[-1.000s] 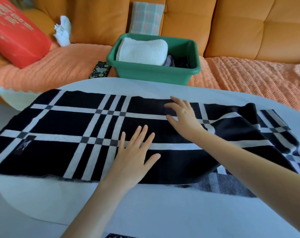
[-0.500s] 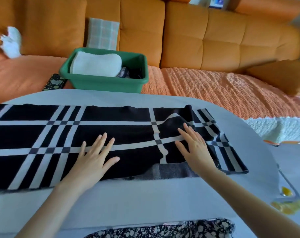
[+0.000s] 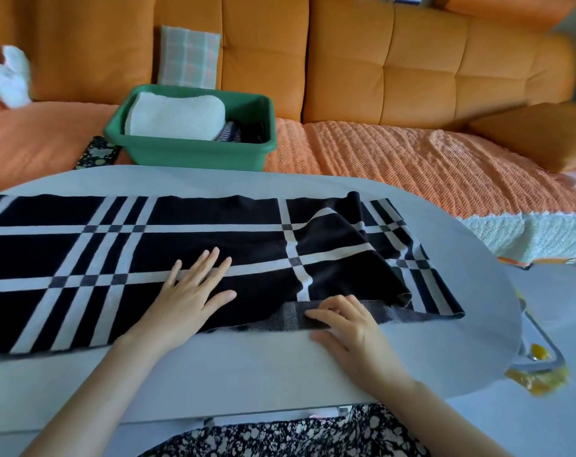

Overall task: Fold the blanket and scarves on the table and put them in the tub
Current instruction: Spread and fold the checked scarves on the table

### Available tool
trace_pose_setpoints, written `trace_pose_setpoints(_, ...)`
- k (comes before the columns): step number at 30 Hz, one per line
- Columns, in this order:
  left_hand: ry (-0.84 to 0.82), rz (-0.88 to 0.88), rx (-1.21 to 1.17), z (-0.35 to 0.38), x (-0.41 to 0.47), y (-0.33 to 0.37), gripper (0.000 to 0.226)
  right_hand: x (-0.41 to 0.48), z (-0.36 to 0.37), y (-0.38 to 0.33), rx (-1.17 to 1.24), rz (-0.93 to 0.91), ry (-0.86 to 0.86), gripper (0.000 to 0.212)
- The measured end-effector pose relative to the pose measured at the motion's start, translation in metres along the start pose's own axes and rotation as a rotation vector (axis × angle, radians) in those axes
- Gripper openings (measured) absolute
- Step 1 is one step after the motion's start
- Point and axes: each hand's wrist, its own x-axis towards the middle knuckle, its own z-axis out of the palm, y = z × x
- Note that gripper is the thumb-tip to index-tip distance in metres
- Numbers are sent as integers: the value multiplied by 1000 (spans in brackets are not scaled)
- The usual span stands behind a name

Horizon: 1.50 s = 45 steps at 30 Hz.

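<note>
While the left hand (image 3: 189, 291) lies spread flat, the right hand (image 3: 349, 328) fingers press the scarf (image 3: 115, 252) hem.

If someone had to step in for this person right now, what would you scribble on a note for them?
Left hand: flat, palm down, pressing the black-and-white scarf mid-length; holding nothing.
Right hand: fingers on the grey underside strip at the scarf's near edge; whether they pinch it is unclear.
Scarf: spread along the white table, right end rumpled and partly turned over, not yet folded.
Green tub: on the orange sofa behind the table, already holding a folded white blanket and dark fabric beside it.
Left: smooth the scarf, fold it, put it in the tub.
</note>
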Motion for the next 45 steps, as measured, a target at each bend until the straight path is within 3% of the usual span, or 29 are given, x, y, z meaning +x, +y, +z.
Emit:
trace_pose_setpoints(6, 34, 12, -1, 1, -2, -1, 82, 4, -6, 14, -202, -107, 30, 5)
trace_pose_setpoints(16, 75, 19, 38, 2, -3, 3, 86, -4, -14, 36, -319, -211, 17, 27)
trace_pose_setpoints(20, 268, -13, -90, -6, -1, 9, 75, -6, -21, 21, -285, -278, -3, 6)
trace_pose_setpoints(22, 352, 35, -52, -4, 6, 11, 71, 3, -25, 12, -226, -220, 33, 17)
trace_pose_setpoints(26, 169, 56, -33, 9, 20, 23, 87, 28, -27, 17, -170, 40, 49, 39)
trace_pose_setpoints(29, 142, 17, -33, 13, 27, 27, 102, 23, -15, 21, -178, -31, -81, 41)
trace_pose_setpoints(31, 160, 10, -66, 11, 29, 29, 87, 13, -11, 21, -184, -84, -108, 36)
trace_pose_setpoints(35, 98, 10, -30, 8, 29, 34, 74, 5, -12, 29, -154, -127, -80, 36)
trace_pose_setpoints(39, 89, 20, -1, 9, 31, 33, 91, 0, -16, 34, -98, -145, -88, 36)
trace_pose_setpoints(42, 123, 81, -17, 10, 33, 39, 104, 3, -18, 33, 11, -51, -7, 30)
trace_pose_setpoints(45, 119, 166, -77, 13, 28, 52, 104, 14, -17, 41, -108, -23, 83, 22)
